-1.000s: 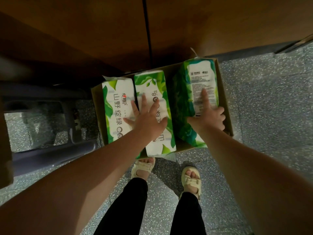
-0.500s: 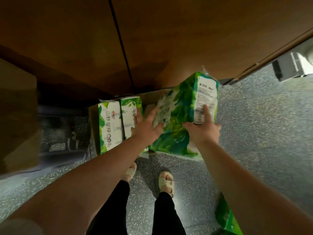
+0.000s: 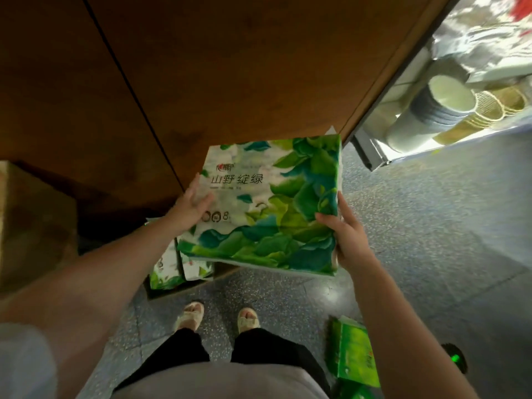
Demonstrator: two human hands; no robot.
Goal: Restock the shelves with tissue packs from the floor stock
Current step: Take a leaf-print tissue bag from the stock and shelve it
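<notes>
I hold a large green and white tissue pack (image 3: 270,205) in the air in front of me, its printed leafy face turned up. My left hand (image 3: 191,207) grips its left edge, thumb on top. My right hand (image 3: 345,231) grips its right edge, thumb over the face and fingers behind. Below the pack sits the cardboard box (image 3: 184,286) on the floor, with two more tissue packs (image 3: 167,269) standing in it, mostly hidden by the lifted pack.
A brown wooden panel (image 3: 230,67) rises ahead. A lit shelf (image 3: 431,110) at the upper right holds stacked bowls and woven baskets. A brown carton (image 3: 31,226) stands at the left. Green packs (image 3: 354,355) lie on the speckled floor by my right foot.
The pack has been lifted out of the box and turned flat, its big face up. Both hands moved up with it, and my view rose and swung right toward the shelf.
</notes>
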